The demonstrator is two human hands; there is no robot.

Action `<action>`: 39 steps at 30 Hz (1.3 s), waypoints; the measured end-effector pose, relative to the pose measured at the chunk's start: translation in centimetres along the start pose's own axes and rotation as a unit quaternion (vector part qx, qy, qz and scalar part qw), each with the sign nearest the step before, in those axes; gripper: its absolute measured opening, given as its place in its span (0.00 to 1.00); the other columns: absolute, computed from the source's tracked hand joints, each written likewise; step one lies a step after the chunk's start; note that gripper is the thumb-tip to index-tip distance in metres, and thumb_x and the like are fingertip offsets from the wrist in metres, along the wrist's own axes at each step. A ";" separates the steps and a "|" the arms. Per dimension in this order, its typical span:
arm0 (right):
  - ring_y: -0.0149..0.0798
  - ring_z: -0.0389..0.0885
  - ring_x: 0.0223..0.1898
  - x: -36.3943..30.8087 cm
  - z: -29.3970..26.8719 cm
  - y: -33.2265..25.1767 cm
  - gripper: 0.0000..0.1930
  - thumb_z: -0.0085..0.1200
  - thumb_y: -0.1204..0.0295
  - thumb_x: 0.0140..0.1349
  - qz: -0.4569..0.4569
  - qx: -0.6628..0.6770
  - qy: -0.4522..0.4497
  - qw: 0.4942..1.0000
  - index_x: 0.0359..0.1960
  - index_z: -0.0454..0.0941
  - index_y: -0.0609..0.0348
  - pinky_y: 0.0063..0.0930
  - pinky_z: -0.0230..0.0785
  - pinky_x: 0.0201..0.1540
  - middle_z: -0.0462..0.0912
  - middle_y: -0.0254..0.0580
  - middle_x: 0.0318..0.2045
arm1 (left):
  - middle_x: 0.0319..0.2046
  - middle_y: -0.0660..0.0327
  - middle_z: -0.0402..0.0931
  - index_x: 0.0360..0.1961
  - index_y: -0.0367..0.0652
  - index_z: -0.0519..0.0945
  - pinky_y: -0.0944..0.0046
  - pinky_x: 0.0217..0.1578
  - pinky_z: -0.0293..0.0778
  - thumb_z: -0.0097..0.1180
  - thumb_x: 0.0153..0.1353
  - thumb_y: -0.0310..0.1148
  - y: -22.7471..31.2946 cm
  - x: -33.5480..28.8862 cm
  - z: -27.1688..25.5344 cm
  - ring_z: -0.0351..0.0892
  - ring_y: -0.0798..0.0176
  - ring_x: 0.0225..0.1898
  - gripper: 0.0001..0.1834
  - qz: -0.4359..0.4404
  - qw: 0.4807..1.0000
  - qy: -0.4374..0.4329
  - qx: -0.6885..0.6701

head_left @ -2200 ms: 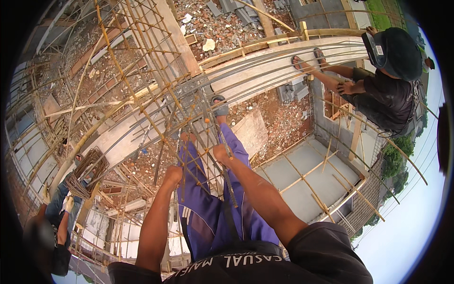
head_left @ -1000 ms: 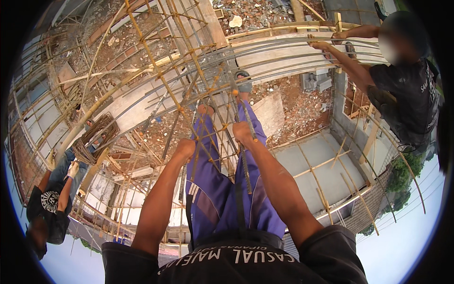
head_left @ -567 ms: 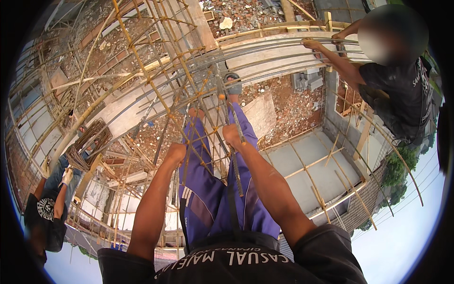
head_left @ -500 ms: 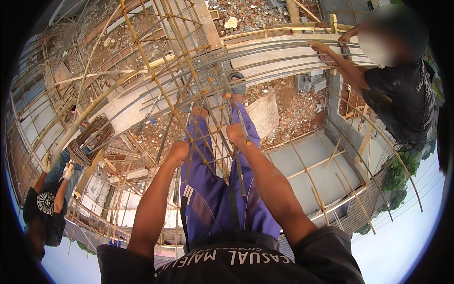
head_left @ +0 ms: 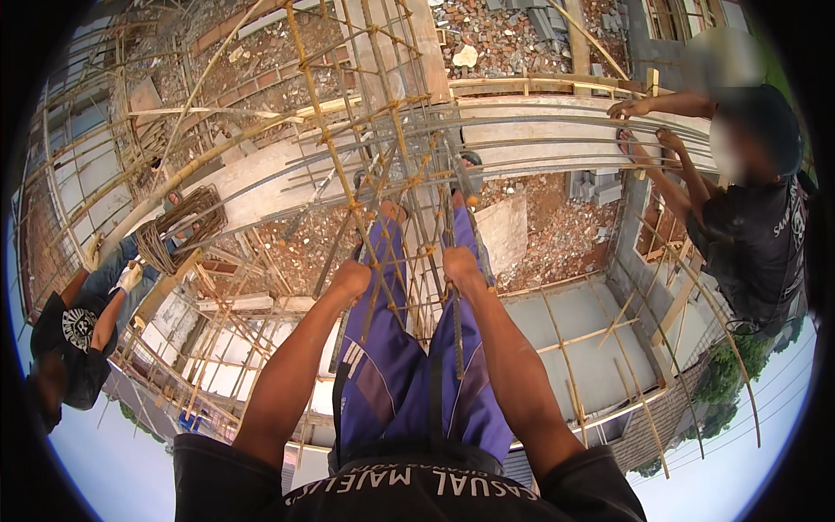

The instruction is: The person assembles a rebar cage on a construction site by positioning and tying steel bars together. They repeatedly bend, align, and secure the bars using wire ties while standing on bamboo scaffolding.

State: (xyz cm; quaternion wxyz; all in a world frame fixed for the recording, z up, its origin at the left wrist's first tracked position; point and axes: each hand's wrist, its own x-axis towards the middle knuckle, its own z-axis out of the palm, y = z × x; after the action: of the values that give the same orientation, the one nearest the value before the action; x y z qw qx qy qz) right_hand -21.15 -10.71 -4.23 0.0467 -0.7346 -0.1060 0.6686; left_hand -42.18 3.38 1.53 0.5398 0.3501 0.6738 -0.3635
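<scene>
My left hand (head_left: pixel 350 280) is closed around a side bar of a steel rebar cage (head_left: pixel 397 130). My right hand (head_left: pixel 461 265) is closed around a bar on the opposite side, about level with the left. The cage is made of long ribbed bars tied with rusty stirrups and runs away from me between my legs. Its near bar ends reach back past my fists over my purple trousers. Long grey rebars (head_left: pixel 539 142) cross the cage at its far part. My feet stand on either side of it, partly hidden by steel.
At right a co-worker (head_left: pixel 752 217) has hands by the crossing rebars. Another person (head_left: pixel 83 326) at left, wearing a white glove, is beside a bundle of bent stirrups (head_left: pixel 181 228). Formwork boards (head_left: pixel 539 109), bamboo poles and a rubble-strewn floor (head_left: pixel 557 235) lie below, with grey blocks (head_left: pixel 594 187).
My view has shifted, so most of the scene sits farther right and lower. Both my hands keep their grip. The co-worker at right has shifted posture and moved their hands.
</scene>
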 end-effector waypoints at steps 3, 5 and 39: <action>0.46 0.77 0.15 -2.0 -0.8 -2.6 0.20 0.38 0.66 0.65 0.049 0.041 0.005 0.998 0.29 0.78 0.74 0.46 0.65 0.16 0.80 0.56 0.20 | 0.14 0.48 0.73 0.22 0.27 0.78 0.51 0.12 0.65 0.46 0.62 0.31 -0.7 0.5 0.0 0.74 0.52 0.13 0.18 -0.014 1.000 -0.003 -0.017; 0.47 0.77 0.15 -1.1 -0.5 -1.7 0.20 0.39 0.67 0.64 0.042 0.016 0.008 0.999 0.30 0.78 0.74 0.46 0.65 0.17 0.81 0.56 0.20 | 0.14 0.47 0.73 0.22 0.26 0.78 0.51 0.13 0.66 0.46 0.62 0.31 -0.2 0.2 -0.1 0.75 0.52 0.13 0.18 -0.012 1.000 -0.006 -0.010; 0.48 0.76 0.15 -1.1 -0.3 -1.3 0.19 0.40 0.69 0.63 0.034 0.109 0.040 0.993 0.33 0.77 0.79 0.44 0.64 0.16 0.77 0.57 0.18 | 0.15 0.50 0.71 0.28 0.27 0.76 0.55 0.10 0.59 0.44 0.65 0.30 -0.9 1.3 0.2 0.68 0.58 0.11 0.15 -0.027 0.999 -0.015 -0.039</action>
State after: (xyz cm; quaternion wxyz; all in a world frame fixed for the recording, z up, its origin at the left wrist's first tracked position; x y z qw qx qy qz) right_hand -21.11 -9.65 -2.87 0.1077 -0.7546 -0.0052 0.6473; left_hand -43.10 2.83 0.32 0.5532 0.3046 0.6885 -0.3567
